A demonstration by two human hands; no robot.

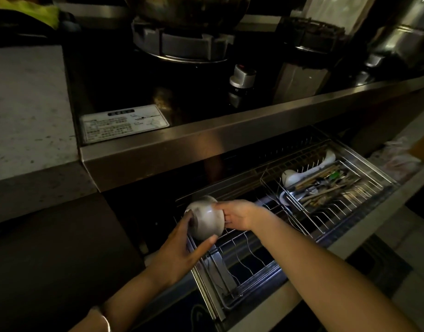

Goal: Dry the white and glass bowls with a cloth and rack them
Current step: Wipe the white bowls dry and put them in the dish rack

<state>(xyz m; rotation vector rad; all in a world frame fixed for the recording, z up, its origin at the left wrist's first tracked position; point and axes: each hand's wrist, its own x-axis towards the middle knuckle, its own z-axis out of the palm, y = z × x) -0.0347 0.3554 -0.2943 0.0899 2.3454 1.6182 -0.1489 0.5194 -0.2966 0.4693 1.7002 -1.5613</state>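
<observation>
A white bowl (pixel 206 218) is tipped on its side over the left end of a pulled-out wire dish rack (pixel 244 250), its bottom turned toward me. My left hand (pixel 182 250) grips the bowl from below and the left, thumb along its lower edge. My right hand (pixel 239 215) holds the bowl's right rim with curled fingers. No cloth or glass bowl is in view.
The rack drawer sits under a steel stove front (pixel 206 144). A cutlery tray (pixel 326 185) with chopsticks and white spoons fills the rack's right end. A wok on a burner (pixel 182 37) and a knob (pixel 242 77) are above. Grey countertop (pixel 26 116) lies left.
</observation>
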